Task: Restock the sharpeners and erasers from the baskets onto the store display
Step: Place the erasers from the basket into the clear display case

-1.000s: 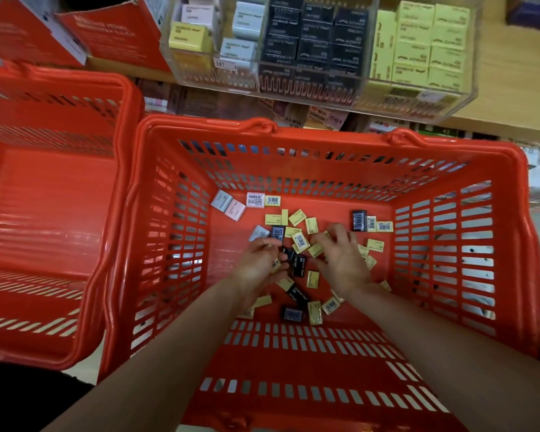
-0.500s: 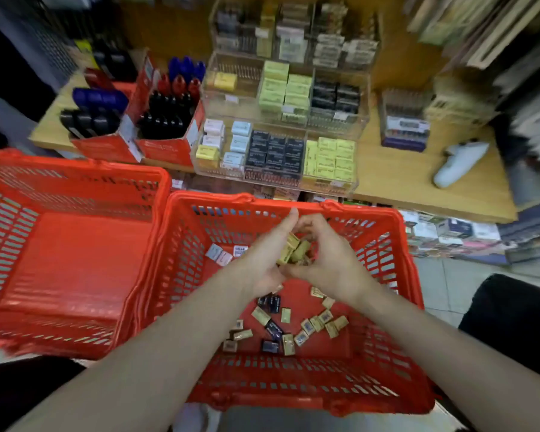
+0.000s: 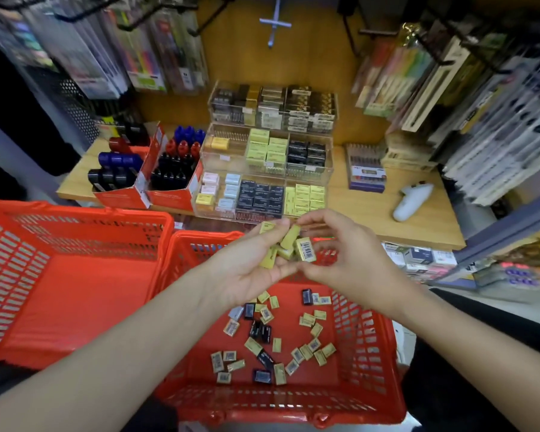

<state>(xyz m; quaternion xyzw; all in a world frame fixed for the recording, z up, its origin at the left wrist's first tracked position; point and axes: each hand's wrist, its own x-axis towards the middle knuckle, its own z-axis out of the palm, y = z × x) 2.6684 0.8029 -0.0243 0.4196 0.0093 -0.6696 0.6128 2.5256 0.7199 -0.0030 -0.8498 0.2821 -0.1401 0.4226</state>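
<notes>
Both hands hover together above the right red basket. My left hand lies palm up and cups several yellow erasers, its thumb pinching one at the top. My right hand curls its fingers around the same bunch from the right, next to a barcoded eraser. Many loose yellow and black erasers lie on the basket floor below. The tiered clear display on the wooden shelf just beyond the hands holds rows of yellow, black and white erasers.
An empty red basket sits at the left. Red cartons of sharpeners stand left of the display. A white handheld device and a purple box lie on the shelf at right. Hanging stationery packs line the wall.
Both hands rose out of the right basket carrying a bunch of yellow erasers and now hold them near the display's front edge. The view tilted up to the shelf.
</notes>
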